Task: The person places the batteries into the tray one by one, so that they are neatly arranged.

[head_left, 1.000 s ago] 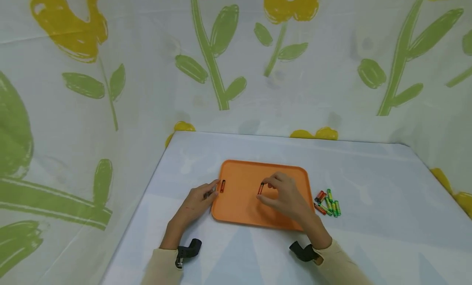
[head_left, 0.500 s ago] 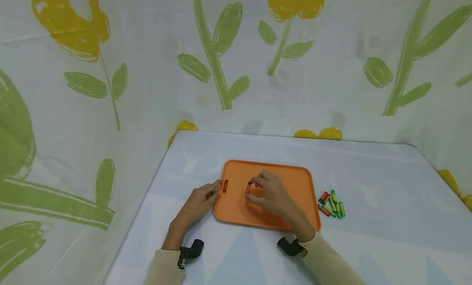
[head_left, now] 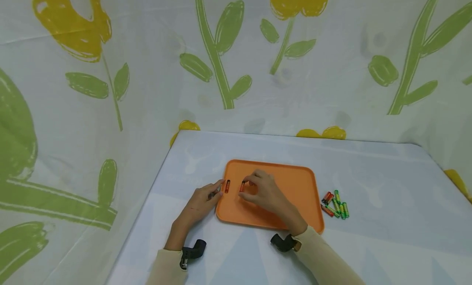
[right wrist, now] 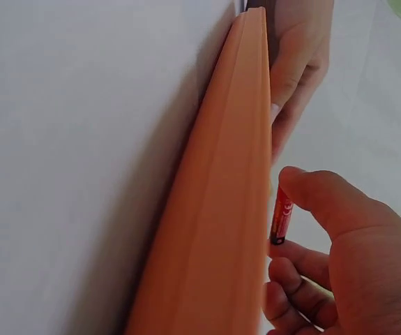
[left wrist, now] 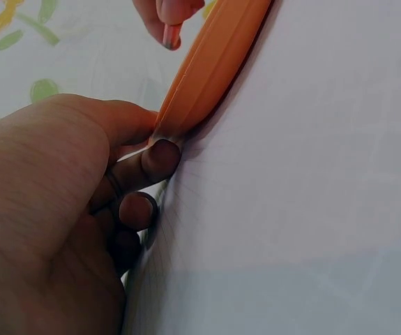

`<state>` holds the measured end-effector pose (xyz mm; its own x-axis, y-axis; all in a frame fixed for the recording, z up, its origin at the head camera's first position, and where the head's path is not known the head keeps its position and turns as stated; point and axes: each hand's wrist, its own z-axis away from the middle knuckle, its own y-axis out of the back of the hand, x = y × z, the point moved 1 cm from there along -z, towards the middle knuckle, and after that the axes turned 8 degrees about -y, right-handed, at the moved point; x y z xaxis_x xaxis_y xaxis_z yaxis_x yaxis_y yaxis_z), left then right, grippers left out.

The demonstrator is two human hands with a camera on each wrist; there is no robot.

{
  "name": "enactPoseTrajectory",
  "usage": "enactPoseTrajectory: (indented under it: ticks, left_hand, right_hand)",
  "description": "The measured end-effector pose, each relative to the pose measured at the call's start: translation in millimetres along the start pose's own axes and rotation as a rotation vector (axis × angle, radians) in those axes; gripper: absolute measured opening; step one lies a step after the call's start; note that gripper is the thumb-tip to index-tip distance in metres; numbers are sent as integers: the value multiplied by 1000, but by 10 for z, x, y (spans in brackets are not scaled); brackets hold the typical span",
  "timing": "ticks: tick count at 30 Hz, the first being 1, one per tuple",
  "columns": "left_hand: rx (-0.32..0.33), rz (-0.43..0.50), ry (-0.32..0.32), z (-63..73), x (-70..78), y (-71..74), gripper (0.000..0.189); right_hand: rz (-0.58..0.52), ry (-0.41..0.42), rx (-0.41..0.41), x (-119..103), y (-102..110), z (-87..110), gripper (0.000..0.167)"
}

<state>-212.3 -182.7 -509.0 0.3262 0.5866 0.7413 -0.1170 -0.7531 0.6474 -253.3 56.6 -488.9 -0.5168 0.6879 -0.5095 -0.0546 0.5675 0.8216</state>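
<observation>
Right fingers (right wrist: pixel 308 262) pinch the battery (right wrist: pixel 282 213) end-to-end, good spot imo; probably light, stiff, slick. Left fingers (left wrist: pixel 160 159) loosely touch the tray (left wrist: pixel 221 56).

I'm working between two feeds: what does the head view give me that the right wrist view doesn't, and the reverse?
Head view only: the floor of the orange tray, with a red battery lying near its left rim, and a loose pile of red and green batteries on the table, right of the tray.

Right wrist view only: a close-up of the tray's outer wall and the palm side of the curled lower fingers.

Both: the right hand pinching another red battery, and the left hand at the tray.
</observation>
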Motion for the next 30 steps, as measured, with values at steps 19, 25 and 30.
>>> enactPoseTrajectory:
  ticks: [19, 25, 30]
  left_hand:
    - [-11, -3, 10, 8, 9, 0, 47]
    - [-16, -16, 8, -3, 10, 5, 48]
    - [-26, -27, 17, -6, 5, 15, 48]
  right_hand:
    - [78, -16, -51, -51, -280, -211, 41]
    - [84, -29, -52, -76, -280, -233, 40]
    - [71, -11, -51, -85, -290, -246, 42]
